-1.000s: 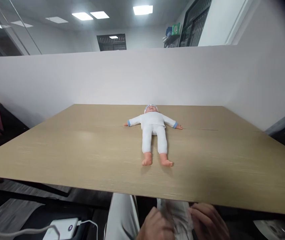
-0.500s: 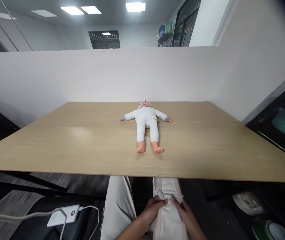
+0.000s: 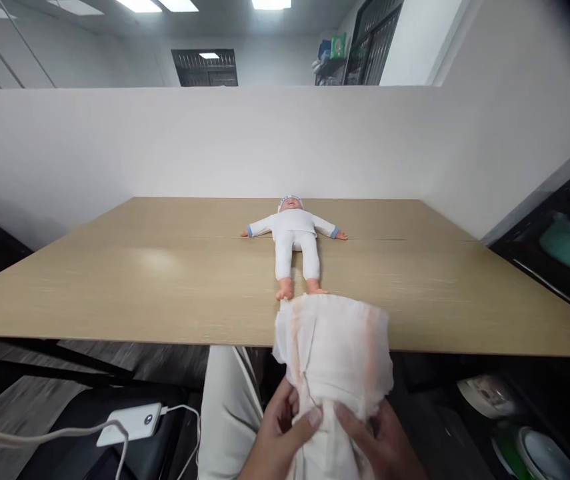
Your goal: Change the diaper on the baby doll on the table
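A baby doll in a white suit with blue cuffs lies on its back on the wooden table, arms spread, feet toward me. Below the table's near edge I hold up a white diaper with pale orange stripes. My left hand pinches its lower left part between thumb and fingers. My right hand grips its lower right part. The top of the diaper rises in front of the table edge and hides the doll's toes.
A white partition wall runs behind the table. A white power bank with a cable lies on a dark seat at lower left. Black shelving with green and white items stands at right. My light trouser leg shows under the table.
Both hands have lifted the diaper from my lap up to the table's edge, and it has spread open wider. The doll has not moved.
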`<action>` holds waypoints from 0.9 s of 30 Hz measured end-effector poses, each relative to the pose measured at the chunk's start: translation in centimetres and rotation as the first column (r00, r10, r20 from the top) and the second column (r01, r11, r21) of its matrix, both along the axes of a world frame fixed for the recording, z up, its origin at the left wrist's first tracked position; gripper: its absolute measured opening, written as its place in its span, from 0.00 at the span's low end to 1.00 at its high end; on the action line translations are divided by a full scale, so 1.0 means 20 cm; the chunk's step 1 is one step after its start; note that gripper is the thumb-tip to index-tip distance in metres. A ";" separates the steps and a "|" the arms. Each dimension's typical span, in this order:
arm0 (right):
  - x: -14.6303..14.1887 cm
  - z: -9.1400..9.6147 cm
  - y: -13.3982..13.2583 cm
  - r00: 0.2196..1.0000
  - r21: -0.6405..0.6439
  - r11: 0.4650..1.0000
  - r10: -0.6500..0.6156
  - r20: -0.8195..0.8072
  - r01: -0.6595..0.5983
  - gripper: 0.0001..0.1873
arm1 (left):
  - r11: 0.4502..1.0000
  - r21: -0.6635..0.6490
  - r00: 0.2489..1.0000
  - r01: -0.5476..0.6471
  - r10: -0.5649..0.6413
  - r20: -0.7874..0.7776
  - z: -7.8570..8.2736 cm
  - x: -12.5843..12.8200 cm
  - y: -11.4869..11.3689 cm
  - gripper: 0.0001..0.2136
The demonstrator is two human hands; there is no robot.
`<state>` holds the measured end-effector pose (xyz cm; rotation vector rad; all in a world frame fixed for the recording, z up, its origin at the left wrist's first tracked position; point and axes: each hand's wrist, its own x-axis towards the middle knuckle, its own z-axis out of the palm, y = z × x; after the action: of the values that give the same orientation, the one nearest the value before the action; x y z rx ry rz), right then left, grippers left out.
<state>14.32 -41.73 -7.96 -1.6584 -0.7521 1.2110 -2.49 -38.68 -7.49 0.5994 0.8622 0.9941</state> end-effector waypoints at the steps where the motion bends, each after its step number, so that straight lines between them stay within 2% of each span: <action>1: -0.01 0.00 0.06 0.999 0.028 0.999 0.027 0.029 -0.028 0.37 | 1.000 -0.016 1.000 -0.021 0.021 -0.003 -0.01 0.00 0.03 0.26; 4: 0.00 -0.04 0.22 0.977 0.120 0.976 0.166 0.134 -0.182 0.31 | 0.996 -0.055 0.997 -0.065 0.067 0.039 -0.06 0.00 0.13 0.29; 7: 0.05 -0.10 0.32 0.914 0.125 0.927 0.313 0.257 -0.353 0.26 | 0.988 -0.130 0.994 -0.080 0.089 0.060 -0.13 -0.01 0.18 0.29; 10: 0.10 -0.14 0.35 0.870 0.073 0.921 0.332 0.365 -0.382 0.25 | 0.980 -0.188 0.997 -0.064 0.073 0.040 -0.19 -0.02 0.22 0.28; 12: 0.14 -0.16 0.34 0.849 0.037 0.951 0.258 0.461 -0.309 0.25 | 0.978 -0.201 0.998 -0.048 0.055 0.031 -0.22 -0.03 0.23 0.27; 14: 0.17 -0.16 0.32 0.801 0.036 0.986 0.109 0.589 -0.161 0.23 | 0.974 -0.221 0.998 -0.049 0.055 0.019 -0.22 -0.05 0.24 0.26; 16: 0.17 -0.14 0.32 0.712 0.113 0.993 -0.045 0.701 -0.048 0.21 | 0.967 -0.247 0.998 -0.064 0.066 -0.001 -0.21 -0.05 0.25 0.26; 17: 0.15 -0.13 0.33 0.669 0.181 0.982 -0.102 0.737 -0.050 0.19 | 0.963 -0.260 0.998 -0.065 0.064 -0.011 -0.21 -0.05 0.25 0.26; 19: 0.10 -0.12 0.38 0.609 0.326 0.926 -0.149 0.779 -0.189 0.12 | 0.961 -0.269 0.998 -0.060 0.055 -0.024 -0.22 -0.04 0.24 0.26; 21: 0.03 -0.10 0.46 0.562 0.394 0.825 -0.115 0.819 -0.405 0.17 | 0.970 -0.236 0.998 -0.055 0.049 -0.031 -0.24 -0.03 0.23 0.25; 24: -0.07 -0.10 0.59 0.449 0.295 0.691 0.049 0.892 -0.660 0.29 | 0.994 -0.104 0.993 -0.038 0.026 -0.111 -0.29 -0.05 0.22 0.22; 26: -0.10 -0.10 0.66 0.362 0.193 0.643 0.141 0.922 -0.742 0.33 | 0.999 0.003 0.964 0.040 -0.038 -0.264 -0.27 -0.11 0.23 0.20; 27: -0.11 -0.11 0.68 0.327 0.153 0.633 0.168 0.930 -0.759 0.34 | 0.991 0.061 0.925 0.117 -0.087 -0.370 -0.23 -0.17 0.24 0.18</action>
<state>12.16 -28.14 -10.07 -1.4194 -2.2104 0.2440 -5.85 -33.82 -12.16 0.9114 1.1107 0.8371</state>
